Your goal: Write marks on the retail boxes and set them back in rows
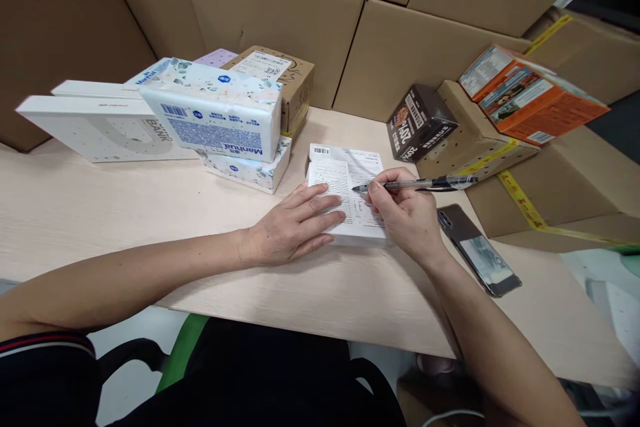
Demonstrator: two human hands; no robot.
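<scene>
A small white box [345,167] with printed text and a barcode lies on the table in front of me. Across its left side my left hand [295,221] rests flat, fingers stretched out over the printed face. My right hand [407,213] pinches a pen [425,183], a clear-barrelled one with a dark grip. The pen's tip is at the printed text near the middle of the box; whether it touches the surface I cannot tell. The heel of the right hand lies at the box's right edge.
Tissue packs [215,110] are stacked at the left beside white flat boxes [100,127] and a brown carton [297,83]. A phone [480,250] lies right of my hand. Behind it stand a dark box [420,123], an orange box [540,100] and taped cartons. Large cardboard boxes [280,10] wall the back.
</scene>
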